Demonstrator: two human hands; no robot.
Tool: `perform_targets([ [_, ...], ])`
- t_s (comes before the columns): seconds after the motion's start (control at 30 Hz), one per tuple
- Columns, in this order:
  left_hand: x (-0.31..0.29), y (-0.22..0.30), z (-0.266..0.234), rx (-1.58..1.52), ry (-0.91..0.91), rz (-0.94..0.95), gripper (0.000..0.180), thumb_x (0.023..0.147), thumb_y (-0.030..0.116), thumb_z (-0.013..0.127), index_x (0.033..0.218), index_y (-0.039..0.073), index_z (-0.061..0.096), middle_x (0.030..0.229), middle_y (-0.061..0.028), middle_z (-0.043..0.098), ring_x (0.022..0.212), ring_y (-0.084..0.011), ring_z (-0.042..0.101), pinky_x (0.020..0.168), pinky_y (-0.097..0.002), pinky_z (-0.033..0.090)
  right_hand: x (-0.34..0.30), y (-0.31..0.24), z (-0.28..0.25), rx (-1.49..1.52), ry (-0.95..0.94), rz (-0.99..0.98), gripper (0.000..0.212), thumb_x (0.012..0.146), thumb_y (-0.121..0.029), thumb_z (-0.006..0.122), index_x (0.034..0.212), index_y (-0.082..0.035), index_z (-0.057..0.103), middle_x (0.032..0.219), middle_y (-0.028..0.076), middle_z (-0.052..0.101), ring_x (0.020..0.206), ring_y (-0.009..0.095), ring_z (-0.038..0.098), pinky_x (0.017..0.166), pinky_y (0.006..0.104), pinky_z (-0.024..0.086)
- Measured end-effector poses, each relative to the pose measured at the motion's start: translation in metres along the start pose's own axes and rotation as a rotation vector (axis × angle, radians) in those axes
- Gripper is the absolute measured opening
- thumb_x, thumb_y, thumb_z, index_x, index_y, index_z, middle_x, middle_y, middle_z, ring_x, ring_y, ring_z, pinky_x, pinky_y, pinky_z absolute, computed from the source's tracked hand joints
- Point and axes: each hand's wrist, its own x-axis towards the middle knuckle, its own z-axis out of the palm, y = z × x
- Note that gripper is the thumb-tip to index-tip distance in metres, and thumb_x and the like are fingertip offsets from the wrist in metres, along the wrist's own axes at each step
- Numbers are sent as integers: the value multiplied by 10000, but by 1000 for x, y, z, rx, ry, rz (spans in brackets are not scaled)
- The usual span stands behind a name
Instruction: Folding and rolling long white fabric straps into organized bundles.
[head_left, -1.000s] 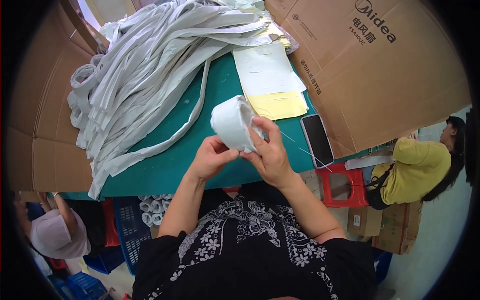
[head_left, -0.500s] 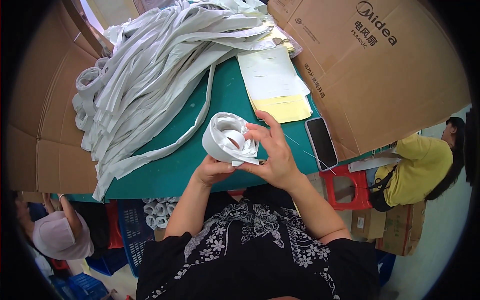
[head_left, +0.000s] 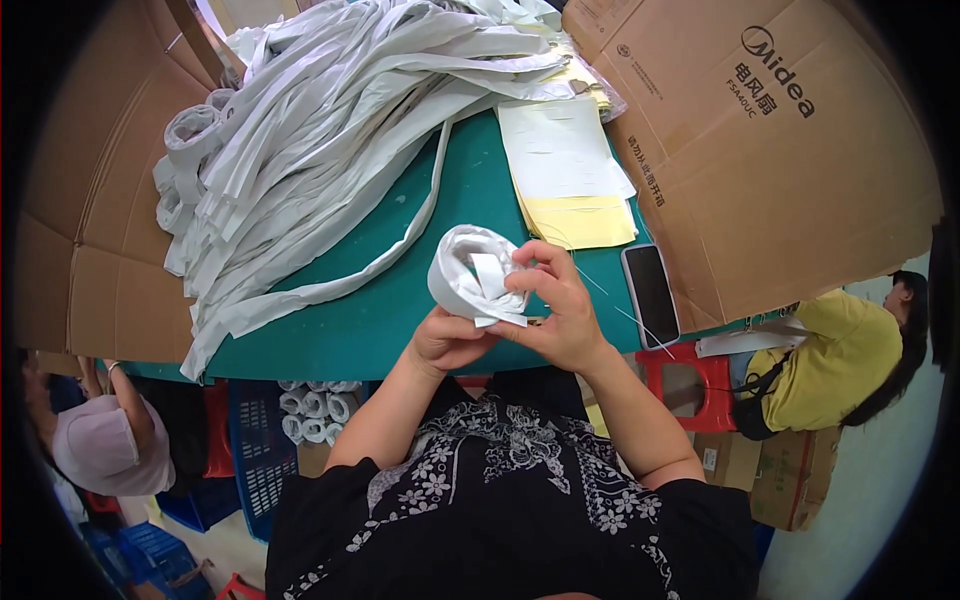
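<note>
Both my hands hold a rolled coil of white fabric strip (head_left: 468,272) above the near edge of the green table (head_left: 380,320). My left hand (head_left: 447,340) grips the coil from below. My right hand (head_left: 558,305) pinches the strip's loose end against the coil's open side. A long white strip (head_left: 395,250) trails on the table from the large heap of white strips (head_left: 320,120) toward the coil.
White and yellow paper sheets (head_left: 565,165) and a dark phone (head_left: 651,295) lie at the table's right. Cardboard sheets (head_left: 780,140) stand around the table. A blue crate (head_left: 262,440) with rolled coils sits below left. One person in yellow (head_left: 830,365) sits right, another (head_left: 100,440) lower left.
The coil has turned in my hands and dropped lower toward the table's near edge. Its open side now faces me, and my right fingers have shifted onto the loose end.
</note>
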Motion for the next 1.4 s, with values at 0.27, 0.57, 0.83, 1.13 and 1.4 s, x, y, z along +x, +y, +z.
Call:
perform_targets([
  [0.27, -25, 25, 2, 1283, 501, 687, 391, 729, 163, 688, 1069, 64, 523, 943, -55, 455, 897, -175, 444, 822, -305, 373, 4, 7, -6, -169, 82, -140, 386, 555, -80, 809, 863, -64, 577, 999, 83, 511, 979, 280, 517, 804, 348, 452],
  [0.57, 1, 73, 57, 1897, 83, 285, 241, 665, 154, 735, 863, 79, 619, 1011, -66, 508, 971, -239, 452, 875, -350, 338, -2, 3, -1, -155, -78, -175, 415, 573, -93, 789, 934, -70, 586, 982, 80, 523, 989, 293, 523, 825, 363, 451],
  [0.83, -13, 44, 50, 1983, -343, 649, 219, 604, -5, 687, 775, 108, 609, 849, 23, 629, 845, -162, 607, 829, -387, 393, -17, 28, -3, 275, -269, 440, 279, 693, -158, 721, 950, -66, 661, 967, 75, 571, 823, 180, 578, 730, 278, 470],
  [1.13, -43, 29, 14, 1786, -773, 629, 55, 717, 24, 617, 766, -1, 613, 889, -90, 625, 855, -256, 622, 773, -376, 527, -38, 32, 4, 724, -848, 756, 232, 735, -96, 731, 933, -12, 642, 932, 15, 616, 909, 105, 539, 852, 245, 409],
  [1.4, -41, 46, 24, 2073, -985, 789, 106, 764, 68, 558, 805, 1, 629, 960, -96, 628, 946, -251, 620, 824, -391, 510, -40, 33, 5, 880, -808, 881, 289, 804, -163, 684, 1024, 15, 624, 957, 45, 629, 880, 99, 554, 814, 237, 435],
])
